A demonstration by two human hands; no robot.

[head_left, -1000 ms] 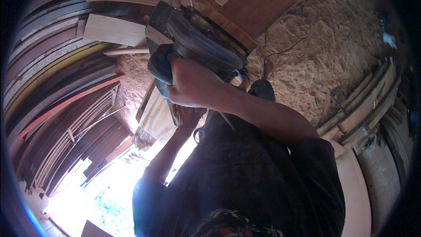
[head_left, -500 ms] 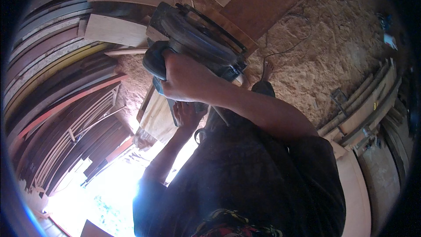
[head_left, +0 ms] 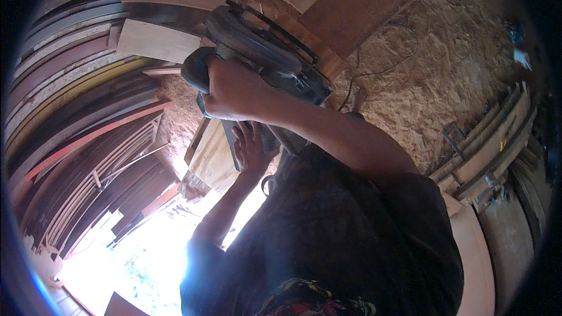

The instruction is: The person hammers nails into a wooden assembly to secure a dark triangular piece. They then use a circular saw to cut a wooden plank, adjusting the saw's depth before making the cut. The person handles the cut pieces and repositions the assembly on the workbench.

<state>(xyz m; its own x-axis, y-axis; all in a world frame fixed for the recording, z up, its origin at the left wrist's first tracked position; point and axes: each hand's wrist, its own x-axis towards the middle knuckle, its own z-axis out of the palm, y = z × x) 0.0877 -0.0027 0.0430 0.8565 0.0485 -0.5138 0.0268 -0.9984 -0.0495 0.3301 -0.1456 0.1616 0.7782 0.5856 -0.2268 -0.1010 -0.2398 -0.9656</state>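
Note:
My right hand (head_left: 229,86) is wrapped round the handle of a dark power saw (head_left: 252,41), apparently a miter saw. Its rounded guard and motor housing spread out beyond my fist. The blade and whatever lies under the saw head cannot be made out. Below my right forearm, my left hand (head_left: 250,147) lies flat with its fingers apart on a narrow dark surface (head_left: 268,138), which could be a board or part of the saw's base. A pale wooden board (head_left: 212,155) sits just left of that hand.
Planks of many colours are stacked along the left (head_left: 76,90). A wide brown board (head_left: 369,3) lies beyond the saw. Sawdust (head_left: 421,82) covers the floor at right, with a cord (head_left: 380,72) across it near a bare foot (head_left: 358,98). More timber (head_left: 489,146) stands far right.
My right hand and the saw head have shifted slightly left and up in the picture, showing more of the dark base at their right. My left hand's fingers show more fully.

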